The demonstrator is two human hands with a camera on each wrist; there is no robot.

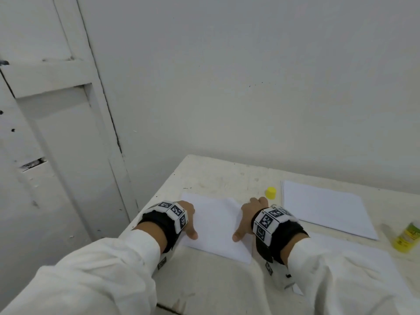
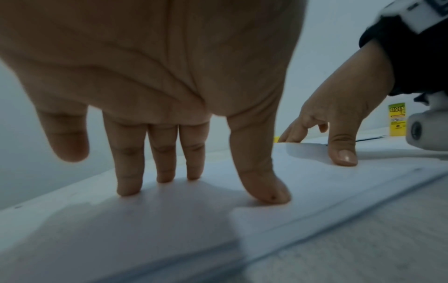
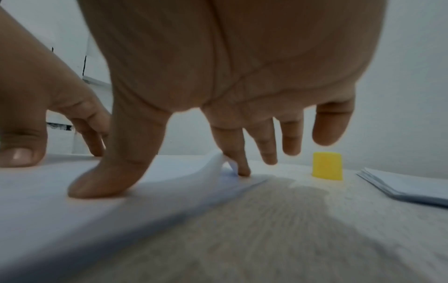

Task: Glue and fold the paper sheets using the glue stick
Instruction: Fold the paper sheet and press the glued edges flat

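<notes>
Folded paper sheet flat on table, both hands on it. Left hand w/ fingers straight, pressing the sheet's left edge. Right hand thumb down, index under a lifted flap, not gripping. Risk: flap springs up, glue sets crooked. Yellow cap just beyond sheet; glue stick, spare stack off to sheet's right.

Glue stick with a yellow-green label, large dark Korean characters on it too blurred to read, smaller print below illegible, square black-and-white coded markers on the wrist bands, no numbers legible
</notes>
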